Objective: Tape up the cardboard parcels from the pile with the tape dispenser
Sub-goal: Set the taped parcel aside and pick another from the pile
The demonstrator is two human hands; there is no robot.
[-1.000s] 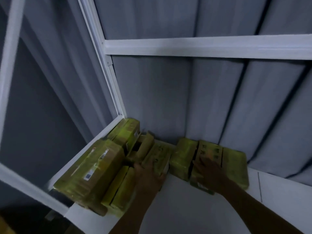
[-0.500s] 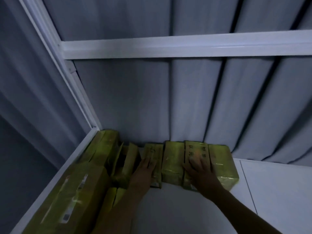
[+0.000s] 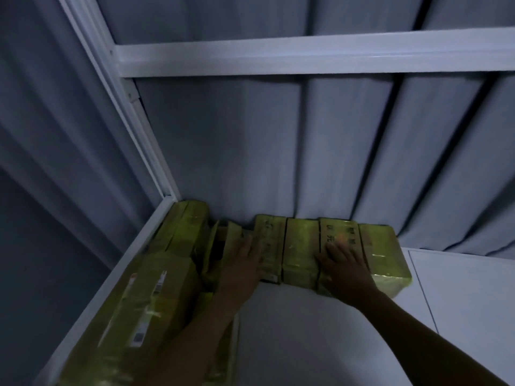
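Several yellow-taped cardboard parcels stand side by side in a row (image 3: 300, 246) against the grey curtain on a white table (image 3: 306, 344). My left hand (image 3: 242, 263) lies flat, fingers straight, against the left side of the leftmost parcel (image 3: 269, 243) in that row. Spread fingers of my right hand (image 3: 344, 264) press on top of a parcel with printed characters (image 3: 338, 232). A large parcel with labels (image 3: 145, 310) lies at the left, and another (image 3: 185, 227) sits in the corner. An untaped open box (image 3: 220, 246) is wedged between them. No tape dispenser is in view.
A white metal frame (image 3: 278, 55) with an upright post and a crossbar runs along the table's left and back. Grey curtain (image 3: 362, 151) hangs behind it. The light is dim. A seam in the table surface (image 3: 422, 291) lies to the right.
The view has shifted a little and the row of parcels now sits tighter together. Both hands stay on the same parcels, pushed slightly further toward the curtain.
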